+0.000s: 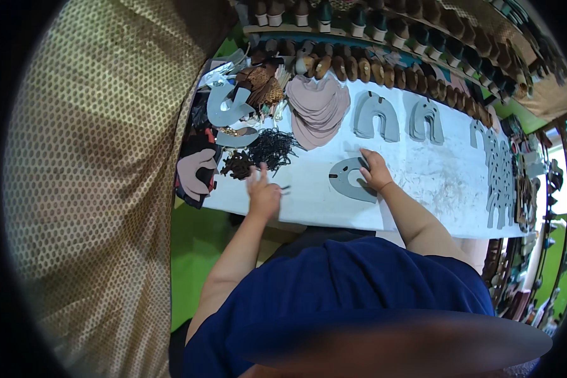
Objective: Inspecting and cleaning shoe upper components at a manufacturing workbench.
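My right hand (375,172) rests on the right part of a grey U-shaped piece (342,180), with thumb and fingers set apart at its edge. Small dark strips lie on that piece, toward its left and upper side. To the left, my left hand (264,196) is smeared by motion, just in front of a pile of short dark-brown strips (237,164). A small black strip (285,187) sticks out by its thumb, seemingly held there. Beside the brown pile lies a tangle of thin black strips (272,148).
Pink cut pieces (318,110) lie stacked at the back. Grey U-shaped stacks (377,120) stand right of them, and more grey pieces (500,179) line the table's right end. Shoes (365,69) fill the back edge and shelves. A patterned curtain (101,189) hangs at left.
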The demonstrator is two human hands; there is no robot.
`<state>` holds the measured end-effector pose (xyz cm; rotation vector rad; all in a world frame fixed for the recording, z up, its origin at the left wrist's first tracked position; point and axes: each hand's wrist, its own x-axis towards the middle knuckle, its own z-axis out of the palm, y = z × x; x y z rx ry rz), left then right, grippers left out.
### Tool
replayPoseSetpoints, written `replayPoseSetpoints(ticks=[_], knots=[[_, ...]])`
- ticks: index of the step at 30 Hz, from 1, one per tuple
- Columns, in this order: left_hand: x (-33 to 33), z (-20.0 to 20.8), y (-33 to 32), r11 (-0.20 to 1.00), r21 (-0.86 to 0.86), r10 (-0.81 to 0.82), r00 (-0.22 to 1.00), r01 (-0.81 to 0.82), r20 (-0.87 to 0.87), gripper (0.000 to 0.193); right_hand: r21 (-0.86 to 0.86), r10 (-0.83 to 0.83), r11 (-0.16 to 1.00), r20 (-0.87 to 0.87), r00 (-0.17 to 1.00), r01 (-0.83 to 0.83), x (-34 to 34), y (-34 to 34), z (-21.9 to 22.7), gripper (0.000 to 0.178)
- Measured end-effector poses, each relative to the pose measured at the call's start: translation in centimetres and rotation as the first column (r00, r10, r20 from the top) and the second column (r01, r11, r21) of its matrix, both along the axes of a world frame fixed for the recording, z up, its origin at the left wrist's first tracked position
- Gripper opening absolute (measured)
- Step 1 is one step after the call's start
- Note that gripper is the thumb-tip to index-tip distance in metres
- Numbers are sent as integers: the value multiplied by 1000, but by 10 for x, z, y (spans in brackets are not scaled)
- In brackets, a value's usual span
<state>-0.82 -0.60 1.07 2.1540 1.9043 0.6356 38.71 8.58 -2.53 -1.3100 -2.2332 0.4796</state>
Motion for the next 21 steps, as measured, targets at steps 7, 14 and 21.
replayPoseSetpoints(ticks=[7, 14, 21], knots=[[98, 18, 20, 859, -37, -511, 852, 511, -115, 8, -85, 33, 996, 131, 991, -22, -81, -79, 35, 15], [140, 31, 31, 757, -150, -653, 746, 636, -132, 17, -309, -154, 936, 73, 985, 170, -69, -94, 22, 10], [137, -13, 36, 893, -333, -330, 943, 301, -31, 85, -447, -519, 716, 171, 837, 536, -71, -67, 9, 17]])
